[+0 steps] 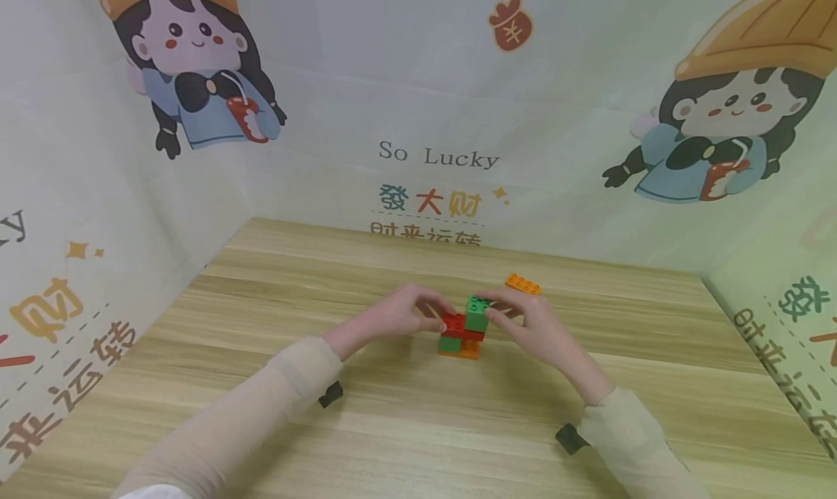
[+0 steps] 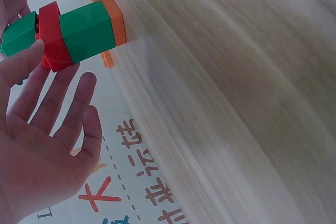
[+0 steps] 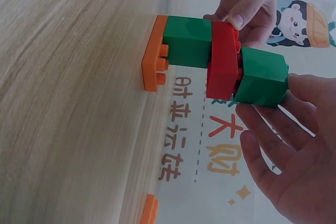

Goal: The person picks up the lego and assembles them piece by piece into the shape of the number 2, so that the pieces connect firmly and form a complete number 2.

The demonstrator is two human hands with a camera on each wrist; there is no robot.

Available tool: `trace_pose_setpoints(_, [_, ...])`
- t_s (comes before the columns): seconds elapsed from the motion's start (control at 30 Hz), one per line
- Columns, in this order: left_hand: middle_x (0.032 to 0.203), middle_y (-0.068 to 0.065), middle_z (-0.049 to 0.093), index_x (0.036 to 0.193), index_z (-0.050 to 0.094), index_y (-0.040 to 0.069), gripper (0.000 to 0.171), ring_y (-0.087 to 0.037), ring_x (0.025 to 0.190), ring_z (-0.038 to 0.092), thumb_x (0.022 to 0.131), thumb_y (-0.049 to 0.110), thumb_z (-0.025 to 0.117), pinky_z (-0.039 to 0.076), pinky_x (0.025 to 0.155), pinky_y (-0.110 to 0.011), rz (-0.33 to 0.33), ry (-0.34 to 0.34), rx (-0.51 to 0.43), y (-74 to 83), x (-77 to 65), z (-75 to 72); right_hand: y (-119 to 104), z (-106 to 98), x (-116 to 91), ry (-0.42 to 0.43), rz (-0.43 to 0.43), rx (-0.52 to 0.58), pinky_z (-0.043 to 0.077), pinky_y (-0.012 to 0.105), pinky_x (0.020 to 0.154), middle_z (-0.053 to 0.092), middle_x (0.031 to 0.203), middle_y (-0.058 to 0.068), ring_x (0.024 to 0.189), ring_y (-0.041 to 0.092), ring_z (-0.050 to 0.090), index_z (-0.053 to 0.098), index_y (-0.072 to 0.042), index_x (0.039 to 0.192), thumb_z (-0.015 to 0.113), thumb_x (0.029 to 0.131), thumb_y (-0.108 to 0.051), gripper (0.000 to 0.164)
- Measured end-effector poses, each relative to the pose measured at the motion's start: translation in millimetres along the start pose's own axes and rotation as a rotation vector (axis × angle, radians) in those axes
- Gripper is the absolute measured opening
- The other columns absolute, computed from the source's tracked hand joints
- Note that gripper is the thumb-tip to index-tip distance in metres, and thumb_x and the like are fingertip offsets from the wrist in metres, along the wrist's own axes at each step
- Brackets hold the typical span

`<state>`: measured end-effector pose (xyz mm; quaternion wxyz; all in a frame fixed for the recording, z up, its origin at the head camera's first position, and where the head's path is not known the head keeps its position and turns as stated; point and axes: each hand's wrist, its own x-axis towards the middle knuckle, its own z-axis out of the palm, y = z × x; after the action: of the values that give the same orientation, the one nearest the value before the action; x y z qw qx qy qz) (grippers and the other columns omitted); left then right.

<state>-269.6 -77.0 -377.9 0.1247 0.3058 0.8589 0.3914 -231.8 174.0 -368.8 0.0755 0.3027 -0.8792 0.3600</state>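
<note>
A small stack of toy building bricks stands on the table. At its bottom lies a flat orange brick point(image 3: 151, 59), with a green brick point(image 3: 188, 42) on one end and a red brick point(image 3: 222, 59) across that. My left hand point(image 1: 400, 311) pinches the red brick at its left end between thumb and fingers. With thumb and fingertips my right hand point(image 1: 535, 325) grips an upper green brick point(image 3: 262, 77) over the red brick's right end. In the right wrist view this green brick sits slightly tilted against the red brick's studs, a narrow gap showing between them.
Another flat orange brick point(image 1: 522, 284) lies on the wooden table point(image 1: 392, 426) behind my right hand. A small black object point(image 1: 331, 394) is below the left forearm, and a second black object point(image 1: 572, 439) is by the right sleeve. Printed cloth point(image 1: 340, 85) hangs around the table.
</note>
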Motion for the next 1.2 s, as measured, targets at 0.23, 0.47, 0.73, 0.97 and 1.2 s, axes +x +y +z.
trace_pose_setpoints(0.23, [0.119, -0.006, 0.073, 0.117, 0.071, 0.012, 0.03, -0.02, 0.102, 0.07, 0.088, 0.011, 0.072, 0.057, 0.09, -0.033, 0.005, -0.005, -0.009, 1.1, -0.5, -0.9, 0.6, -0.5, -0.3, -0.007, 0.01, 0.001, 0.059, 0.032, 0.081, 0.072, 0.119, 0.011, 0.094, 0.023, 0.071, 0.065, -0.008, 0.127, 0.062, 0.097, -0.015, 0.031])
trace_pose_setpoints(0.47, [0.12, -0.005, 0.073, 0.117, 0.071, 0.012, 0.029, -0.019, 0.102, 0.07, 0.088, 0.011, 0.072, 0.057, 0.089, -0.032, 0.001, -0.006, -0.014, -0.6, 0.6, -0.3, -1.8, -0.6, -0.7, -0.012, 0.029, 0.016, 0.06, 0.036, 0.082, 0.073, 0.118, 0.01, 0.095, 0.024, 0.071, 0.065, -0.008, 0.127, 0.063, 0.096, -0.015, 0.031])
trace_pose_setpoints(0.73, [0.121, -0.006, 0.072, 0.118, 0.071, 0.012, 0.029, -0.02, 0.103, 0.07, 0.088, 0.01, 0.071, 0.057, 0.09, -0.032, 0.015, -0.007, -0.005, -3.5, 3.1, 0.1, -1.7, -1.6, -1.2, -0.019, 0.027, 0.02, 0.059, 0.032, 0.082, 0.072, 0.119, 0.01, 0.096, 0.024, 0.071, 0.065, -0.008, 0.127, 0.064, 0.096, -0.014, 0.031])
trace_pose_setpoints(0.97, [0.121, -0.007, 0.072, 0.117, 0.071, 0.012, 0.03, -0.022, 0.103, 0.07, 0.088, 0.01, 0.071, 0.058, 0.089, -0.032, 0.007, -0.006, -0.009, -0.7, 1.6, -0.1, -3.5, -1.8, -1.1, -0.019, 0.019, 0.008, 0.058, 0.029, 0.081, 0.072, 0.119, 0.01, 0.096, 0.024, 0.071, 0.066, -0.008, 0.126, 0.065, 0.095, -0.012, 0.031])
trace_pose_setpoints(1.2, [0.121, -0.008, 0.072, 0.117, 0.071, 0.011, 0.03, -0.024, 0.104, 0.07, 0.088, 0.009, 0.071, 0.058, 0.089, -0.032, 0.001, -0.002, -0.025, 0.4, 0.9, -0.1, -4.1, -1.4, 0.0, -0.021, 0.007, -0.024, 0.06, 0.031, 0.08, 0.072, 0.121, 0.011, 0.096, 0.024, 0.071, 0.066, -0.007, 0.126, 0.065, 0.094, -0.012, 0.032])
